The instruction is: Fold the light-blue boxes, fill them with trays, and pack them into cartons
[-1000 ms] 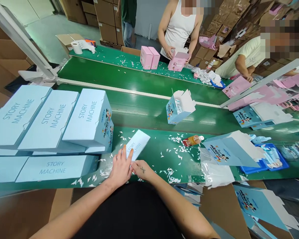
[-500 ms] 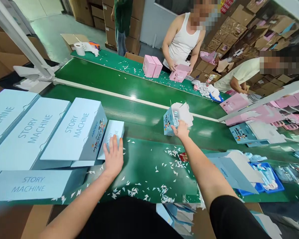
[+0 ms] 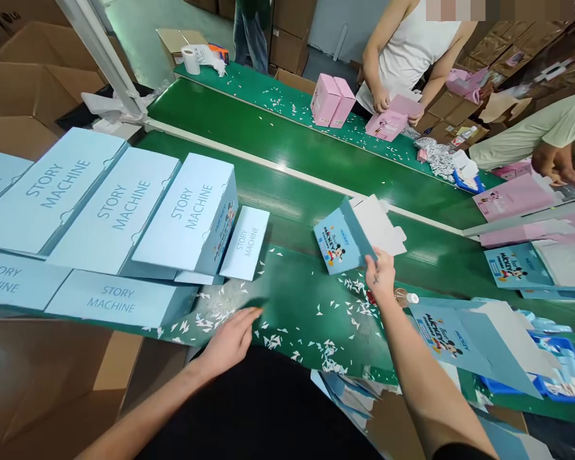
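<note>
A light blue gift box (image 3: 341, 241) with a cartoon mouse print stands tilted on the green worktop, its white-lined flaps standing up. My right hand (image 3: 381, 276) pinches it at its right edge, thumb and fingers closed on the cardboard. The box's contents are out of sight. Near the front edge of the worktop is my left hand (image 3: 232, 338), its fingers stretched out and holding nothing. Beyond it, at the end of a row of closed blue boxes (image 3: 186, 217) lettered STORY MACHINE, lies a narrow blue box (image 3: 246, 243).
White paper scraps (image 3: 328, 358) litter the green worktop (image 3: 292, 287). To the right lie an open blue carton (image 3: 441, 332), a small bottle (image 3: 405, 297) and blue trays (image 3: 563, 367). Across the belt a co-worker in a white top (image 3: 405, 51) handles a pink box (image 3: 386, 124).
My left hand has come off the narrow box, back towards my body. My right hand has shifted to the open box's edge and turned it, so its printed front faces me more. The view has shifted.
</note>
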{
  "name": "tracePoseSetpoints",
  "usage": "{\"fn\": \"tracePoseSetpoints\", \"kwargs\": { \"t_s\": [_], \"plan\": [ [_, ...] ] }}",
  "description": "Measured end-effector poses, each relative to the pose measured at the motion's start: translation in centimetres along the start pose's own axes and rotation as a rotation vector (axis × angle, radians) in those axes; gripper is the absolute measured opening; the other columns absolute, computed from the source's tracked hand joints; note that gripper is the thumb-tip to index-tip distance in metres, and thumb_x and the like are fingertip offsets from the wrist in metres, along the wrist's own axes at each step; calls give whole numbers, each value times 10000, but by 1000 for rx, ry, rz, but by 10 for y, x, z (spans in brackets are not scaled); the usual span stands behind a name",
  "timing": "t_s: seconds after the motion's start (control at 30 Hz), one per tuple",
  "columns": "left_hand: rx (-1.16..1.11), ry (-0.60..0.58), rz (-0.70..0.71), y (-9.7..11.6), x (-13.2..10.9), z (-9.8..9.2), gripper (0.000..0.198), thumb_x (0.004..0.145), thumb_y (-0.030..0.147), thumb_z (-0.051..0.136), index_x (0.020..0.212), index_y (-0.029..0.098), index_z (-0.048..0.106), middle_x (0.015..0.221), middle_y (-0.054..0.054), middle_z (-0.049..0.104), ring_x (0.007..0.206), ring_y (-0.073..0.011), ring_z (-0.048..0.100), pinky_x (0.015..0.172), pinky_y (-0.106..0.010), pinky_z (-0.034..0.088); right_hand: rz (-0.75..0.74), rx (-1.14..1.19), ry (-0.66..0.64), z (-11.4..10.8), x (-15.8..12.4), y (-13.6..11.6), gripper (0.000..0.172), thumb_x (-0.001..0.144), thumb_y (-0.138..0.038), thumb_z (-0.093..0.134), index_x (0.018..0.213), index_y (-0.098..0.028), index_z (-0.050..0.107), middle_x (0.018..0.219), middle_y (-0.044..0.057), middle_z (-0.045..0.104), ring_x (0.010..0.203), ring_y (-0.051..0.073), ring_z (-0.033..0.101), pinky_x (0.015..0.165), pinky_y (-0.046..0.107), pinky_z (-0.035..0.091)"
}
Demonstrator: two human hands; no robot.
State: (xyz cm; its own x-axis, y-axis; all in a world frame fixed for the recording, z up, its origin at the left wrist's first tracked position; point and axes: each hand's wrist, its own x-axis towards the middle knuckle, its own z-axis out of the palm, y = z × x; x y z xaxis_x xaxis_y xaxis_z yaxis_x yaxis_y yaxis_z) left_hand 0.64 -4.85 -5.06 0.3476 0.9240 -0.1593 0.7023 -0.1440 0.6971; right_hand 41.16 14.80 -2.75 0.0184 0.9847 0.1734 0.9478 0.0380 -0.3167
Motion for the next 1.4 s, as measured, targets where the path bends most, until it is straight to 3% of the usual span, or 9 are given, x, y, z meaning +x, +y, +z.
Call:
{"fn": "tracePoseSetpoints", "kwargs": {
  "t_s": [0.13,0.27,0.4,0.57,0.77,0.87,1.07,1.23,1.4],
  "plan": [
    [-145,5,-242,-19,-5,13,686,918,246,484,1552,227,224,1532,-121,424,1358,-253,487,1109,-443,455,-261,137,17,-20,-103,-35,269,949,-277,441,1026,-249,697,1287,99,598,1274,299,493,1069,559,398],
    [-188,-65,-175,-24,-8,16,881,907,393,562,1578,289,0,1642,-90,198,1490,-295,255,1184,-496,338,-250,251,-50,-28,-200,-84,358,961,-158,395,1143,-308,665,1364,71,557,1394,306,388,1083,599,383],
    [-237,-24,-46,-26,-17,12,930,895,425,584,1575,290,-35,1651,-84,163,1500,-300,221,1212,-500,282,-305,389,-178,-30,-256,-116,411,939,-138,400,1242,-333,598,1449,49,491,1425,303,351,1076,585,410],
    [-225,51,108,-33,-38,-1,771,918,378,555,1565,296,144,1609,-102,271,1468,-316,298,1197,-506,313,-353,397,-218,-47,-266,-130,440,855,-82,473,1200,-320,604,1589,32,272,1442,330,320,1107,593,372],
    [-208,202,143,-27,-59,-13,548,884,314,618,1398,278,431,1370,-106,511,1294,-274,506,1087,-455,451,139,541,-210,-54,-277,-142,656,832,-245,625,1424,-259,345,1482,160,372,1365,315,432,1053,524,469],
    [-210,64,270,-25,-58,-21,423,890,269,601,1307,289,532,1367,-86,527,1304,-267,488,1086,-440,442,121,616,-359,-44,-286,-141,671,841,-247,603,1458,-273,340,1488,136,408,1373,299,432,1098,504,429],
    [-134,-251,376,-15,-38,-46,288,897,239,535,1141,306,674,1420,-48,510,1363,-294,365,1100,-495,389,-146,437,-474,-31,-273,-136,438,807,-258,649,1240,-321,654,1514,65,386,1346,354,368,1088,566,360],
    [-99,-356,340,-4,-27,-56,244,924,386,537,1060,285,712,1415,-51,507,1343,-303,344,1086,-494,377,-176,361,-563,-34,-259,-140,202,847,-417,689,1026,-356,759,1499,19,391,1319,353,344,1070,569,331],
    [-79,-365,270,5,-22,-62,324,961,423,451,938,281,741,1381,-28,527,1329,-294,351,1107,-513,338,-90,427,-537,-34,-258,-145,306,946,-471,535,861,-305,777,1425,29,480,1274,332,377,1052,564,335]
  ]
}}
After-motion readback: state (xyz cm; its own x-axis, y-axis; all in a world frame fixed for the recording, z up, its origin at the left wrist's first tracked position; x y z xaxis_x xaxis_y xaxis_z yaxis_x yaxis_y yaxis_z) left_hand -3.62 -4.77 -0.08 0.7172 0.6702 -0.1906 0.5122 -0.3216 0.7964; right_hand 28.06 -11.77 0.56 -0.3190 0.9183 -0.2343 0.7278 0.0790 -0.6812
